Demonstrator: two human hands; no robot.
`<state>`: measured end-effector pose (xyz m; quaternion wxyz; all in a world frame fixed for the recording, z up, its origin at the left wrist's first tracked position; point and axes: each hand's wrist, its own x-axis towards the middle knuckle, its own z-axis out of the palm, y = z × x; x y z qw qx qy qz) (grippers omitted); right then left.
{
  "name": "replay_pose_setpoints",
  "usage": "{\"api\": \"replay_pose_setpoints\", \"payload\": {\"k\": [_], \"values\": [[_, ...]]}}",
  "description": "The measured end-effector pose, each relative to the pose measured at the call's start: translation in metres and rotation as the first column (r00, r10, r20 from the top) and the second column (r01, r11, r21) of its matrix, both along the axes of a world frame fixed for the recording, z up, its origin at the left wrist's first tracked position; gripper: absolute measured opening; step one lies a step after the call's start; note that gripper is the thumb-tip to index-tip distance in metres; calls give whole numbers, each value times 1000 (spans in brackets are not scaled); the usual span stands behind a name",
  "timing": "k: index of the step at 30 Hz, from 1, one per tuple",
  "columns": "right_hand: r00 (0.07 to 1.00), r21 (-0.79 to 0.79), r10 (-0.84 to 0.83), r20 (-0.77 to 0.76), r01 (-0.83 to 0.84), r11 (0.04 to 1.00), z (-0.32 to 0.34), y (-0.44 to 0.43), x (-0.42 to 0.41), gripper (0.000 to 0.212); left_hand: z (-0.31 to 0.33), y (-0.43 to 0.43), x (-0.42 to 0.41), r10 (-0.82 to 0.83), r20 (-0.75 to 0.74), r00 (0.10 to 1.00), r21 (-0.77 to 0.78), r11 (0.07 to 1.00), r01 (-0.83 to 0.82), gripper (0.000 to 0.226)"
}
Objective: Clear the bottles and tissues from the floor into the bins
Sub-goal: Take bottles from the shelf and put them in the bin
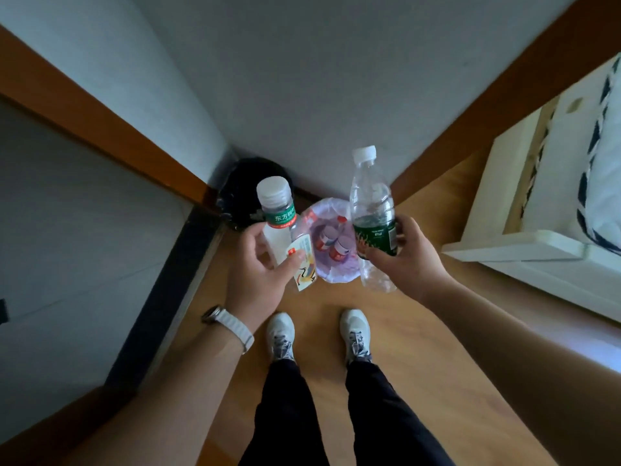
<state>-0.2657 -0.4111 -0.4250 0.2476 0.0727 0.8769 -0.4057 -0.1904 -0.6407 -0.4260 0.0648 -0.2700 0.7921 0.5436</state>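
A white-capped bottle [275,203] with a green neck band is gripped in the left hand [258,264], fingers and thumb curled round its lower body. A second clear bottle [304,260] with a pale printed label is pinched against it under the thumb of the same hand. A clear bottle with a dark green label [369,203], white cap uppermost and tilted slightly left, is held in the right hand [403,260], with the fingers wrapped round the label and the crumpled base protruding below the palm. All three bottles are carried in the air above the wooden floor [420,331], in front of two bins set in the wall corner. A black bin [248,193] is seen farthest into the corner, partly hidden behind the left-hand bottles. A bin lined with a pale bag [336,275] stands just beside it, between the two hands in view; red-labelled bottles [332,243] are lying inside it. A watch on a white strap [235,327] is worn on the left wrist. White shoes [281,334] and dark trousers [369,415] are visible below. A bed [571,163] with a white frame is noted at the right edge.
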Motion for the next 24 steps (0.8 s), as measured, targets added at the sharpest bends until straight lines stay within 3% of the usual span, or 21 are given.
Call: {"api": "replay_pose_setpoints", "payload": {"k": [8, 15, 21, 24], "values": [[985, -64, -171, -1, 171, 983, -175, -21, -11, 57, -188, 9, -46, -12, 45, 999, 103, 995, 8, 61], [972, -85, -235, 16, 236, 968, -328, -21, -29, 65, -336, 29, -72, -4, 26, 1000, 82, 997, 1, 62], [975, -39, -221, 22, 222, 974, -412, -7, -37, 59, -415, 59, -85, -89, 69, 994, 14, 996, 88, 55], [977, -19, -206, 60, 207, 978, -429, -1, -35, 67, -430, 59, -84, -101, 110, 989, -11, 995, 102, 57]]}}
